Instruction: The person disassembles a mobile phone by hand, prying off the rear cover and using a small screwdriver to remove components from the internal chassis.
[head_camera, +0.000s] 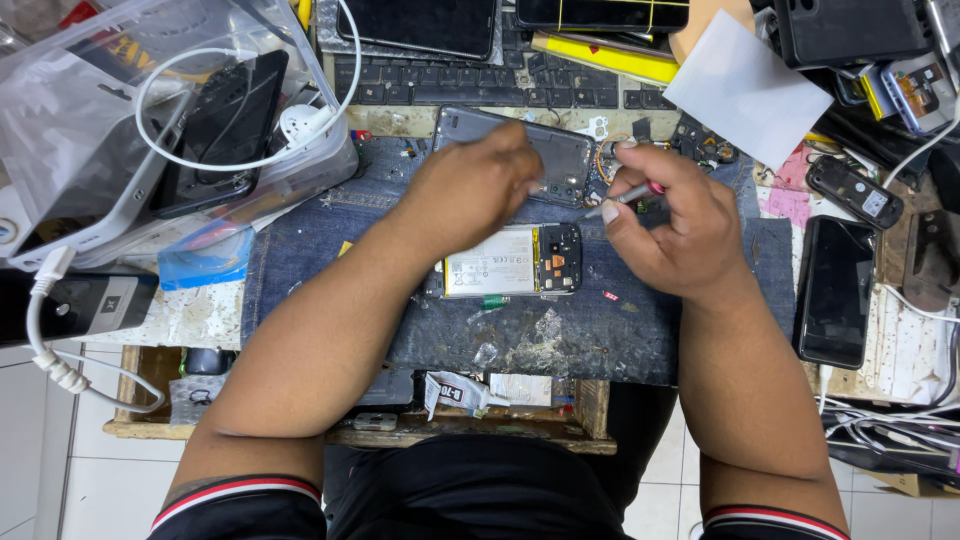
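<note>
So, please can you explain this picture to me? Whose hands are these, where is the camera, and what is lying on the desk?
There is one picture, taken by a camera on a person's head, looking down at their own bare hands. The left hand rests on a grey phone back cover. The right hand holds a small screwdriver, tip pointing left. Below them, an opened phone with its battery showing lies on a dark denim mat. Around it are a keyboard, a black phone at right, and a clear plastic box with a white cable at left.
</note>
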